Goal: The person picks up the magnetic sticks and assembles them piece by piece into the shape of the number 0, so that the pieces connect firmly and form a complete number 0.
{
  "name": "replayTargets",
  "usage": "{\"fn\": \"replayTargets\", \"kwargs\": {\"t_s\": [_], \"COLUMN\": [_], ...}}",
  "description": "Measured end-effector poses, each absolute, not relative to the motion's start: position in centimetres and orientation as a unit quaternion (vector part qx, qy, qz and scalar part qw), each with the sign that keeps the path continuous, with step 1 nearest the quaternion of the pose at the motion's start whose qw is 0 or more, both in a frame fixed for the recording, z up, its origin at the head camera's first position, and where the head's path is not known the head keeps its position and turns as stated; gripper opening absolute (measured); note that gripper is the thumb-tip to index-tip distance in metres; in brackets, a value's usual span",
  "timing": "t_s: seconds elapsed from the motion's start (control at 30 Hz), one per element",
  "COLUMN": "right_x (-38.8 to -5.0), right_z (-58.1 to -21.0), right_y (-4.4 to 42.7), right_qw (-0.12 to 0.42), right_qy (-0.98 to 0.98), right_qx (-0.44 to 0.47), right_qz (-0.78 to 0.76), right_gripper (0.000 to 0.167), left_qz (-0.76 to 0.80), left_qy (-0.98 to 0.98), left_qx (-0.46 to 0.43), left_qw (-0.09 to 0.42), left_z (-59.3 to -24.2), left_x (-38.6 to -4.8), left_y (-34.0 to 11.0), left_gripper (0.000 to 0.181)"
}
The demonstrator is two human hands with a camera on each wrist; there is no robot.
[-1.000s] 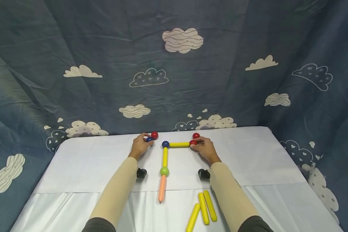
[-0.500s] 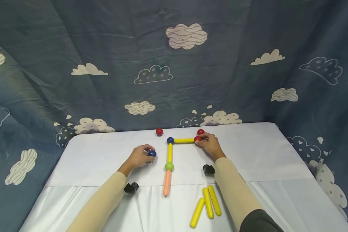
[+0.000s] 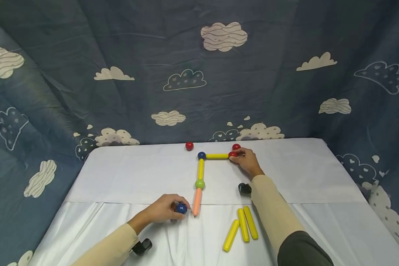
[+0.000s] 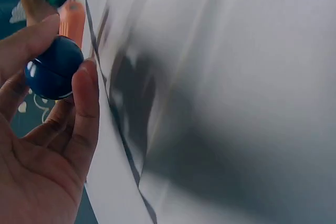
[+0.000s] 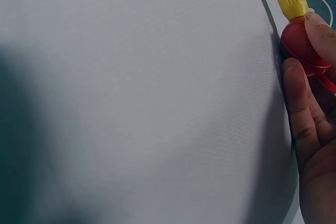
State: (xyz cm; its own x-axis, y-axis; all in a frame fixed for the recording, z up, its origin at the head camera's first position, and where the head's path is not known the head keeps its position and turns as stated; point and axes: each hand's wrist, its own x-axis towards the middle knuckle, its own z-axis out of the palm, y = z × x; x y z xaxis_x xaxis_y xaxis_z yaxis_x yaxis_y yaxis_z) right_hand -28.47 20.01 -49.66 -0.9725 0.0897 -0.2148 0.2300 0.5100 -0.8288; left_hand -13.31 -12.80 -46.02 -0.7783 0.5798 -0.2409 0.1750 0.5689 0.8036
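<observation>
My left hand (image 3: 167, 208) pinches a blue ball (image 4: 55, 69) between thumb and fingers, just left of the lower end of an orange stick (image 3: 197, 202). That stick joins a green ball (image 3: 200, 184), from which a yellow stick (image 3: 201, 169) runs up to another blue ball (image 3: 201, 155). A second yellow stick (image 3: 217, 156) leads right from there to a red ball (image 5: 303, 48). On that red ball my right hand (image 3: 247, 162) keeps a pinch with thumb and fingers. In the left wrist view the held blue ball partly covers the orange stick.
Several loose yellow sticks (image 3: 242, 225) lie at the front right, by the right forearm. One loose red ball (image 3: 189, 146) is at the back edge, another red ball (image 3: 236, 147) just behind the right hand. White cloth (image 3: 296, 177) covers the table; a dark cloud-print curtain (image 3: 146, 92) hangs behind.
My left hand has carried the blue ball from beside the back-left red ball towards the front, down to the orange stick's end. The right hand stays on its red ball; the head view has shifted slightly.
</observation>
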Motion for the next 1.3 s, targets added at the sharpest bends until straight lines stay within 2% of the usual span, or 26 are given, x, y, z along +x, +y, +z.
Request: {"fn": "replayTargets", "kwargs": {"t_s": [0.2,0.47,0.87,1.3], "right_x": [-28.7,-28.7,-28.8,-28.6], "right_z": [-50.0,-49.9,-49.9,-49.8], "right_y": [20.0,20.3,20.1,20.1], "right_qw": [0.074,0.069,0.067,0.070], "right_qy": [0.870,0.879,0.875,0.874], "right_qx": [0.086,0.078,0.082,0.084], "right_qz": [-0.479,-0.465,-0.472,-0.473], "right_gripper": [0.049,0.049,0.046,0.048], "left_qz": [0.427,0.385,0.337,0.304], "left_qy": [0.825,0.837,0.876,0.905], "left_qx": [0.260,0.316,0.298,0.255], "left_qw": [0.262,0.226,0.174,0.157], "left_z": [-46.3,-47.0,-47.5,-47.4], "left_x": [-11.4,-10.0,-10.0,-9.6], "left_y": [-12.7,-11.6,-10.0,-8.5], "left_gripper": [0.017,0.024,0.022,0.020]}}
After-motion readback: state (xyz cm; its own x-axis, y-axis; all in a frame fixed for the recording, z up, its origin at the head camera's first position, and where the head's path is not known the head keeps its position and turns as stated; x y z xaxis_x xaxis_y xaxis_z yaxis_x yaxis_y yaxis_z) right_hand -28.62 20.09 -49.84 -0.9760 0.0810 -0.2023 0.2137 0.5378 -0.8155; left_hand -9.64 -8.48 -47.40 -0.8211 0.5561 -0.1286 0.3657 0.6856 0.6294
